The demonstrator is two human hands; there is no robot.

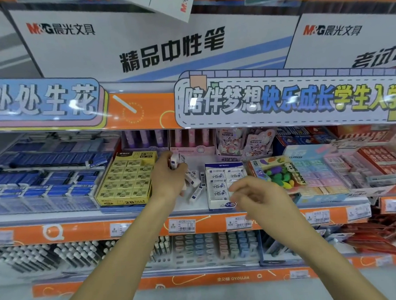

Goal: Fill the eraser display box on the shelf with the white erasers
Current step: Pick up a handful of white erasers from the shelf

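The white and blue eraser display box [223, 167] stands on the middle shelf, with white erasers [218, 178] lying in rows inside it. Left of the box, several loose white erasers [195, 191] lie in a heap on the white shelf. My left hand [168, 174] is over that heap, closed around a white eraser [176, 161] held above the others. My right hand [257, 197] hovers in front of the box's lower right corner, fingers curled loosely and apart, with nothing in it. It hides part of the box's front.
A yellow box of 2B erasers [125, 179] stands just left of the heap. A box of colourful fruit-shaped erasers [276, 171] sits right of the display box. Blue packs [45, 178] fill the far left. An orange shelf edge with price tags [185, 225] runs below.
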